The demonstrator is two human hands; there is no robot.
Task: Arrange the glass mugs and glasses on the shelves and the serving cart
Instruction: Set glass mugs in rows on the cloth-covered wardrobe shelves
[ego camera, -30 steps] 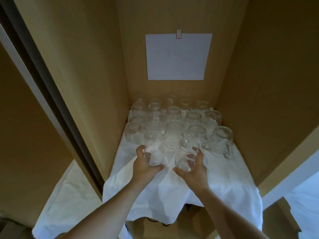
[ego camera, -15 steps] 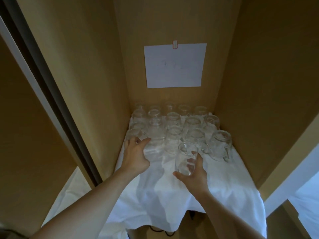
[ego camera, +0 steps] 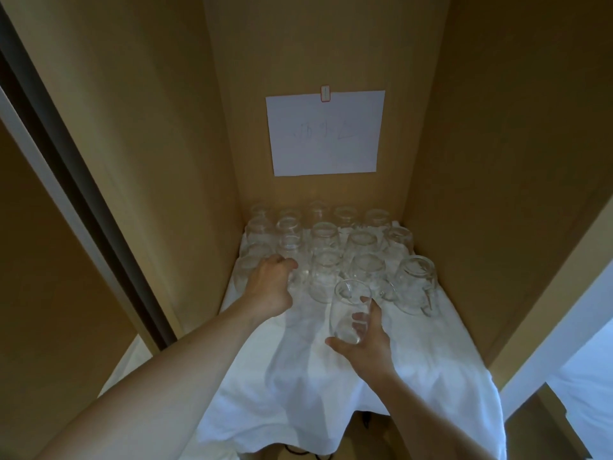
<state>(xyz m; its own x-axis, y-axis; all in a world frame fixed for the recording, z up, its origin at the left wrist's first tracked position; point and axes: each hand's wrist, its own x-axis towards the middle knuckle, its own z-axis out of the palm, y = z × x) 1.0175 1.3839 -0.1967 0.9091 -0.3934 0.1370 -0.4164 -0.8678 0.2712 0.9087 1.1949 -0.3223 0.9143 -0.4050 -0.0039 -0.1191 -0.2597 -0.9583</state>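
Note:
Several clear glasses (ego camera: 326,240) stand in rows on a shelf covered by a white cloth (ego camera: 331,386). A glass mug (ego camera: 414,283) with a handle stands at the front right of the rows. My right hand (ego camera: 365,346) grips a tall clear glass (ego camera: 348,313) just in front of the rows, a little above the cloth. My left hand (ego camera: 270,287) reaches to the front left of the rows, its fingers curled round a glass (ego camera: 298,277) there; the hand hides most of that glass.
Wooden side walls close the shelf on the left and right. A white paper sheet (ego camera: 325,134) is clipped to the back wall. A dark vertical door rail (ego camera: 83,200) runs at the left. More white cloth (ego camera: 583,386) shows at the lower right.
My left hand has carried its glass forward and to the left, up to the front row. My right hand has stayed in front with its tall glass. The camera has tilted down slightly.

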